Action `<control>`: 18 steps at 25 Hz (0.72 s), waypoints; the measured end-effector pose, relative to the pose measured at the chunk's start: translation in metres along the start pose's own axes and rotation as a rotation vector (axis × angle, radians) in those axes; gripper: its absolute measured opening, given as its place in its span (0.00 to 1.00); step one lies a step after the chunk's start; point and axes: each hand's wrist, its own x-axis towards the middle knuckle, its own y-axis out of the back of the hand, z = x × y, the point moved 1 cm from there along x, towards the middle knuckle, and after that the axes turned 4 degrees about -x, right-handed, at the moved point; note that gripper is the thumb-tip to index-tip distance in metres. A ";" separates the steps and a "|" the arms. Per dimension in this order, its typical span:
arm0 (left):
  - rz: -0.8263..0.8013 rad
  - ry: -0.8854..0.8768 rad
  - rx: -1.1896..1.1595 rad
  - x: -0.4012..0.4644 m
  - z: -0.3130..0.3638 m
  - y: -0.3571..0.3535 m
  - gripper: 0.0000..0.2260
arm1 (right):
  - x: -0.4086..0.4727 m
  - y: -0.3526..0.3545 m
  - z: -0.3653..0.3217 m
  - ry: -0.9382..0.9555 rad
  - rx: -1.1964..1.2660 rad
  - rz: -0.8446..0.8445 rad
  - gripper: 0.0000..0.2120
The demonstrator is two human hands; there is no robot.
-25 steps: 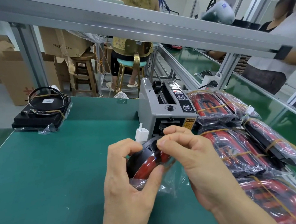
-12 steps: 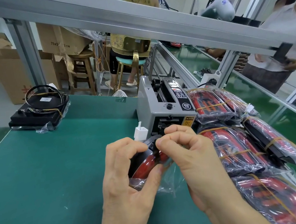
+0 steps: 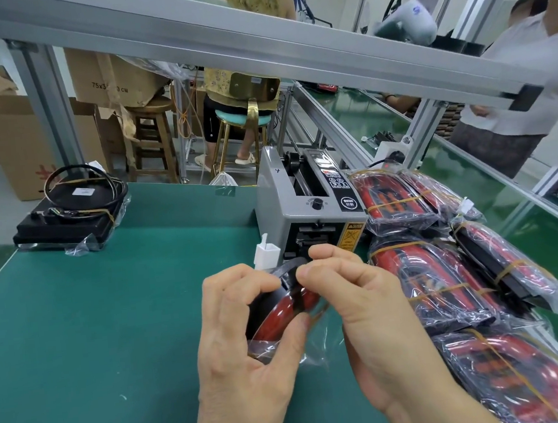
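Item: bagged red-and-black cable coil [image 3: 282, 308], held above the table [image 3: 111, 329] just in front of the tape dispenser [image 3: 308, 208]. Your left hand [image 3: 245, 368] grips its lower side, your right hand [image 3: 376, 321] pinches its top edge; both grips unchanged from a second ago.

2 hands: left hand [image 3: 237, 362], right hand [image 3: 377, 324]. Bagged cable packs, 6 total: 1 held pack [image 3: 280, 310], 5 piled packs [image 3: 428, 285] at rt. 1 tape dispenser [image 3: 304, 209]. 1 white holder [image 3: 267, 254]. 1 blk tray [image 3: 64, 228] w/ 1 cable coil [image 3: 81, 192]. 2 stools: wooden stool [image 3: 152, 131], teal stool [image 3: 241, 119].
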 end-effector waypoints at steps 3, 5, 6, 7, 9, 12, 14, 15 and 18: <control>0.000 -0.002 -0.009 0.000 0.000 0.000 0.17 | -0.001 0.000 0.001 0.030 -0.038 0.007 0.07; -0.004 0.001 -0.008 0.000 0.001 0.000 0.16 | -0.001 -0.001 0.000 0.048 -0.071 0.016 0.06; -0.006 0.004 -0.002 0.000 0.001 0.000 0.16 | -0.001 -0.001 0.000 0.055 -0.090 0.020 0.07; -0.009 0.007 0.007 0.000 0.001 0.000 0.16 | -0.001 -0.001 0.000 0.062 -0.112 0.026 0.07; -0.013 0.013 0.023 0.000 0.001 0.000 0.17 | 0.000 0.000 -0.001 0.080 -0.157 0.034 0.09; -0.011 0.012 0.029 0.000 0.002 0.000 0.17 | 0.000 0.001 -0.001 0.086 -0.138 0.017 0.08; -0.011 0.009 0.031 0.000 0.002 -0.001 0.18 | 0.001 0.001 -0.001 0.061 -0.078 -0.001 0.08; -0.010 0.008 0.029 0.000 0.002 -0.001 0.18 | 0.001 0.001 -0.001 0.048 -0.053 -0.011 0.08; -0.009 0.002 0.022 0.000 0.002 -0.001 0.18 | 0.003 0.002 -0.002 0.009 0.025 -0.056 0.08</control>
